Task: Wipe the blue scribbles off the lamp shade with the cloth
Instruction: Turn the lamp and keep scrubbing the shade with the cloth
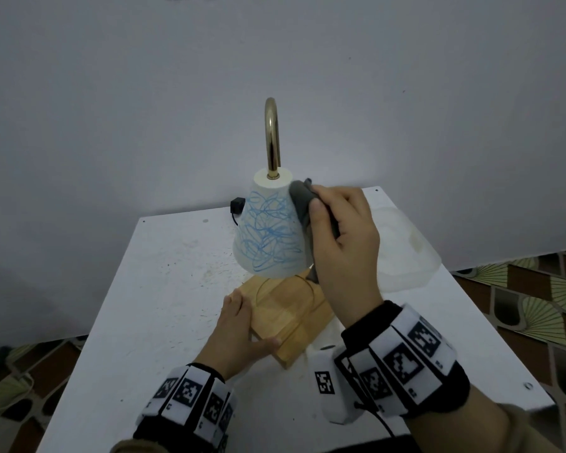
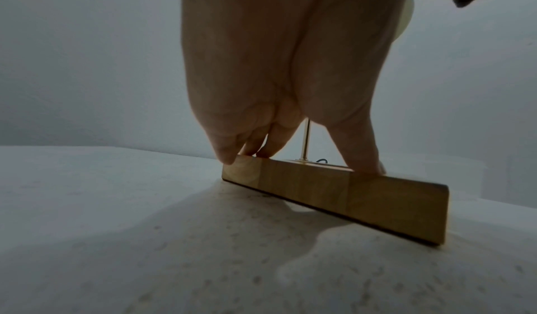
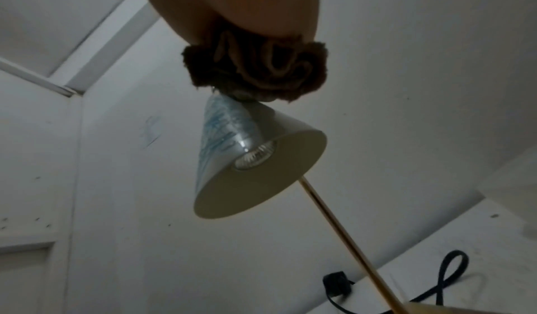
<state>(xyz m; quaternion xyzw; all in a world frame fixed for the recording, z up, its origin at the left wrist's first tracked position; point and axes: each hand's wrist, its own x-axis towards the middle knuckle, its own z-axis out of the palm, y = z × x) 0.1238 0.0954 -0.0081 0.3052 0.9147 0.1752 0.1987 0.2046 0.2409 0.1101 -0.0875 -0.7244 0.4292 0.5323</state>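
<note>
Your right hand (image 1: 343, 237) has its fingers curled round the bunched grey cloth (image 1: 301, 199) and presses it against the upper right flank of the white lamp shade (image 1: 270, 233), just below the flat top where the brass arm (image 1: 272, 138) enters; the blue scribbles (image 1: 268, 230) cover the side facing you. Your left hand (image 1: 242, 335) rests on the near left corner of the wooden base (image 1: 291, 318), fingers straight on top, thumb along the near edge. Only the left wrist view shows those fingertips (image 2: 226, 155) touching the block's top edge and the thin brass stem (image 2: 305, 139) rising behind. Only the right wrist view shows the bulb (image 3: 254, 155) inside the shade, the cloth's folds, and the black cord (image 3: 447, 280) lying on the white table (image 1: 164, 289). The wrist bands carry black-and-white square markers; any lettering on them is too small to read
</note>
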